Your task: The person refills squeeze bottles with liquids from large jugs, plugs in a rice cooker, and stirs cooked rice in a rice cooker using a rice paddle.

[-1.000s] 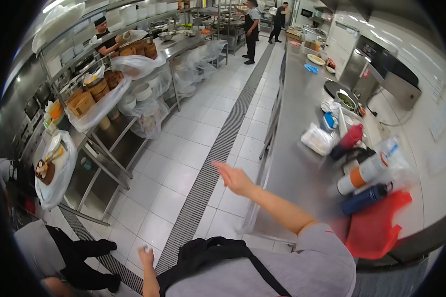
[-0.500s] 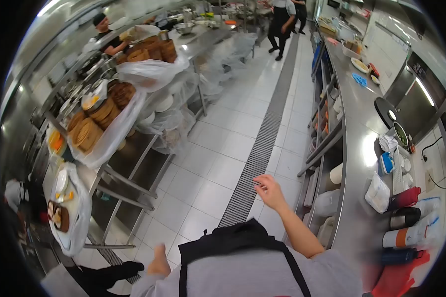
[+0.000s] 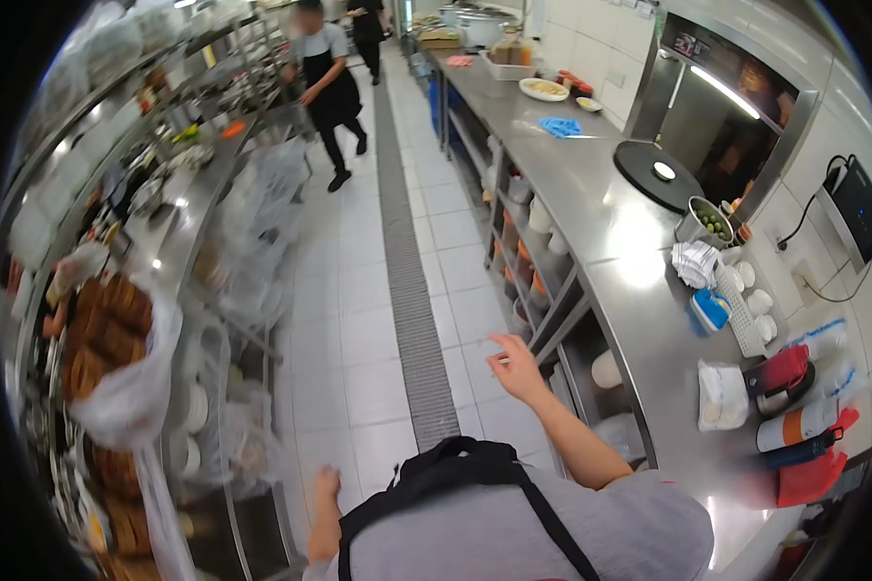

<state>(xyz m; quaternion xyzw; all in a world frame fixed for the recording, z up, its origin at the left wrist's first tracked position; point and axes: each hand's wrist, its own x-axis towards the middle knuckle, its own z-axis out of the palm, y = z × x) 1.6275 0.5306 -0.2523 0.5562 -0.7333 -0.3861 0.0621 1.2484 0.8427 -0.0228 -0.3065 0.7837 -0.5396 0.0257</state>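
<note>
Holding the right hand (image 3: pixel 516 370) out over the tiled floor (image 3: pixel 366 387), fingers loosely bent, grip apart, on nothing. Holding the left hand (image 3: pixel 328 482) low beside the black apron (image 3: pixel 467 463); cannot tell its grip, too blurred, though with no object visible in it.

Nearest to the right hand, yet apart from it: on a shelf under the right tabletop (image 3: pixel 639 339), a white container (image 3: pixel 607 370). Probably light and stiff, perhaps slippery in wet fingers; best taken around the side wall, well below the tabletop's metal edge.

Nearest to the left hand, also untouched: at the left rack, a clear plastic bag (image 3: pixel 252 441). Likely limp, thin and easily torn; better gathered by a fistful than pinched.

Up on the tabletop, a white packet (image 3: pixel 722 395) beside a red bottle (image 3: pixel 783 368). Apparently soft; best supported from beneath.
</note>
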